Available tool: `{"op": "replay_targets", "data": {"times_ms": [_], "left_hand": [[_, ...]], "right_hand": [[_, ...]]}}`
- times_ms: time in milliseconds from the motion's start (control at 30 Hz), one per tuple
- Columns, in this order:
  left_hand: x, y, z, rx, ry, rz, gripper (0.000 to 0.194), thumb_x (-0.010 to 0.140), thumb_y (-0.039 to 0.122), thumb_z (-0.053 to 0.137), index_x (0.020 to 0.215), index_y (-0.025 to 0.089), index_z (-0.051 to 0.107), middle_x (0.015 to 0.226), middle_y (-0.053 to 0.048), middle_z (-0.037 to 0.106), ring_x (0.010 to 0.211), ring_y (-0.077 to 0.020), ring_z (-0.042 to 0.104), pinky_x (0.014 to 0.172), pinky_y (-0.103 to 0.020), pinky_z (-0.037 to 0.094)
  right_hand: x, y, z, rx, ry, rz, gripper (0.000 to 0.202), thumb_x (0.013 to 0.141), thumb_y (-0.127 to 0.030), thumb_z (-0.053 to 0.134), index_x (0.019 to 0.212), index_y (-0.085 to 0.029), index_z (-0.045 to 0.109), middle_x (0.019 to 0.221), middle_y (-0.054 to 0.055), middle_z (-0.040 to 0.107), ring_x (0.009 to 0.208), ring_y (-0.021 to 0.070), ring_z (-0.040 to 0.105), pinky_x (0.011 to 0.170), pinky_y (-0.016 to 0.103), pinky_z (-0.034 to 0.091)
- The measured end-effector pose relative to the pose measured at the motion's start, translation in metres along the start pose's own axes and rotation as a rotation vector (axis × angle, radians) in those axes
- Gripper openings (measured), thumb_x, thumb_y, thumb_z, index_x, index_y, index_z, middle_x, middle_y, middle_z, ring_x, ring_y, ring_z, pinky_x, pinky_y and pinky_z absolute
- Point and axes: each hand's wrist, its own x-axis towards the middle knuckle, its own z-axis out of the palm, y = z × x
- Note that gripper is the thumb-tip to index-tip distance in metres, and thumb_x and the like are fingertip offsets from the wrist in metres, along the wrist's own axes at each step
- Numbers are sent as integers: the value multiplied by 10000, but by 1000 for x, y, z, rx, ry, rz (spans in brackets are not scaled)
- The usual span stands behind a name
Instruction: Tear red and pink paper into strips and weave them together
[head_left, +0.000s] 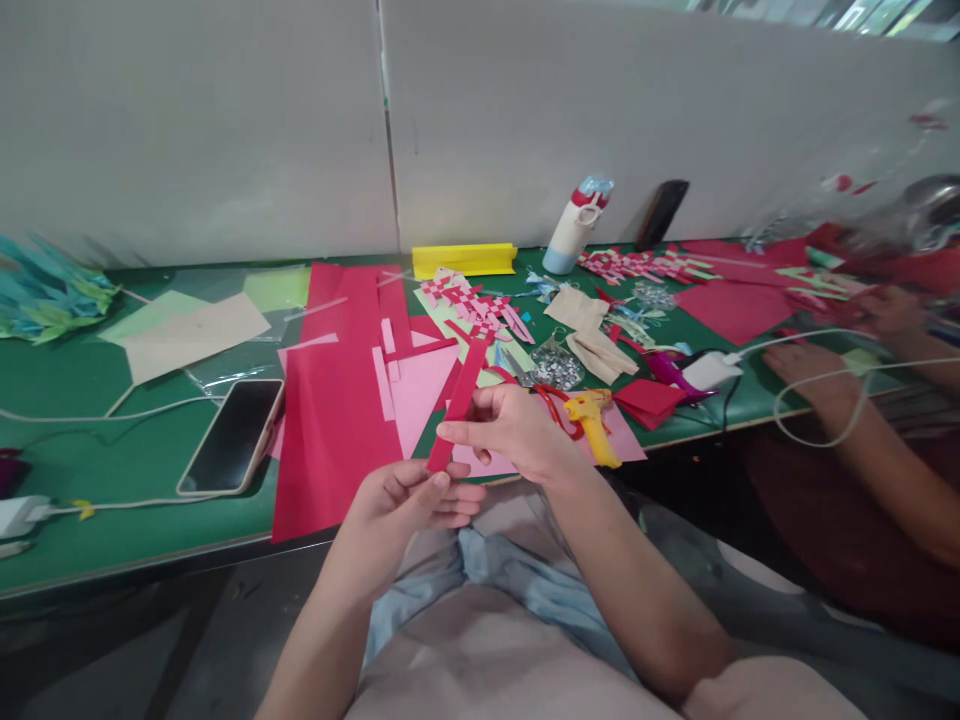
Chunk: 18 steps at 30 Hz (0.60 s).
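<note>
A narrow red paper strip [466, 383] slants up and away above the table's front edge, held by both hands. My left hand [409, 505] pinches its lower end between thumb and fingers. Higher up, my right hand [517, 430] grips the strip's middle, thumb on top. Behind the strip lie pink paper [424, 390] and a large red sheet [330, 430]. A woven pink and red paper piece [469, 303] rests beyond the strip's far end.
A phone [234, 437] lies left. Right of my hands are a yellow glue gun [594, 425], scissors, a bag of silvery bits [556, 366] and a white charger [712, 370] with cables. A bottle [576, 228] stands by the wall. Another person's hands [810, 370] work at far right.
</note>
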Motion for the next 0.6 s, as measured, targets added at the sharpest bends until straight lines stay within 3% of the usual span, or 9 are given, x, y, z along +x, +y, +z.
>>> {"op": "replay_targets", "data": {"times_ms": [367, 600], "left_hand": [[-1, 2, 0, 1, 25, -19, 290, 775, 376, 697, 889, 112, 732, 839, -121, 757, 714, -183, 715, 693, -255, 569], [1, -9, -9, 17, 64, -41, 284, 794, 362, 673, 900, 106, 736, 848, -131, 755, 726, -185, 711, 713, -268, 564]], "right_hand": [[-1, 0, 1, 59, -40, -3, 328, 644, -411, 778, 639, -148, 583, 475, -52, 523, 403, 54, 444, 409, 194, 333], [7, 13, 0, 248, 5, -17, 323, 634, -387, 788, 645, -137, 584, 502, -45, 544, 424, 52, 482, 436, 189, 376]]}}
